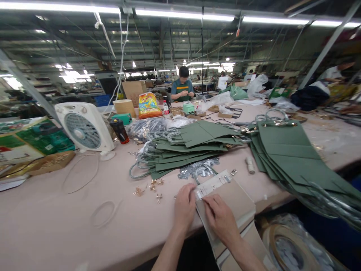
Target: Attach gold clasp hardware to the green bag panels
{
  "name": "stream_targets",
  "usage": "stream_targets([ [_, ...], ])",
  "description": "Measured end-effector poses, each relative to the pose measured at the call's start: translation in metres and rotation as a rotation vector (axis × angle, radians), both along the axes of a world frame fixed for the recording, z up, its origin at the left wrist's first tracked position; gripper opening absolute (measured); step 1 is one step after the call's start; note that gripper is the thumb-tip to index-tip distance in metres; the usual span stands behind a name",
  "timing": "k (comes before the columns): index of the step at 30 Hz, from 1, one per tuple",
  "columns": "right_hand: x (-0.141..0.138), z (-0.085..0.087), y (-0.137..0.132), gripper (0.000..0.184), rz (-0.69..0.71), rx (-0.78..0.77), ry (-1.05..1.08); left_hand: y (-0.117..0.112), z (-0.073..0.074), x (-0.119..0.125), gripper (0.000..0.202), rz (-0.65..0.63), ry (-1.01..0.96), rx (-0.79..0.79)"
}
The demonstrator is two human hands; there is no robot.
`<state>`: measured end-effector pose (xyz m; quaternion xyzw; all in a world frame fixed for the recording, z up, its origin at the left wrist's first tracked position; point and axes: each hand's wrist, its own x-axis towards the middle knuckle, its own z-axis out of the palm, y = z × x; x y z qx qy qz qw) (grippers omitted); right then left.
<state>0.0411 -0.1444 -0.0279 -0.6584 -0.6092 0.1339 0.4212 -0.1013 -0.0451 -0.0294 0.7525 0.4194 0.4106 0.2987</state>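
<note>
A stack of tan cardboard sheets [237, 203] lies at the near table edge, with a white strip [213, 185] carrying small metal pieces along its far end. My left hand [184, 207] rests on the stack's left edge, fingers curled down against it. My right hand [221, 216] lies on top of the cardboard, fingers bent and pressing near the strip. A heap of small silver metal clips [197, 170] sits just beyond. Gold fittings [152, 186] lie scattered to the left. Whether either hand pinches something is hidden.
Two spread stacks of green paper bags with cord handles lie ahead [191, 146] and to the right [284, 150]. A white box fan [84, 128], a dark bottle [120, 131] and cartons [34, 143] stand at the left. A person [182, 88] works at the table's far end.
</note>
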Motion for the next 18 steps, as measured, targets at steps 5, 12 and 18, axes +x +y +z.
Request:
stream_targets([
  [5, 0.034, 0.008, -0.008, 0.029, -0.023, 0.119, 0.264, 0.003, 0.0, 0.0, 0.026, 0.097, -0.009, 0.2],
  [12, 0.151, 0.015, 0.003, 0.051, -0.518, 0.254, 0.39, -0.02, 0.042, 0.074, 0.038, -0.302, 0.211, 0.348],
  [18, 0.23, 0.015, 0.035, 0.062, -0.6, 0.2, 0.202, -0.021, 0.036, 0.132, 0.048, -0.271, 0.511, 0.302],
])
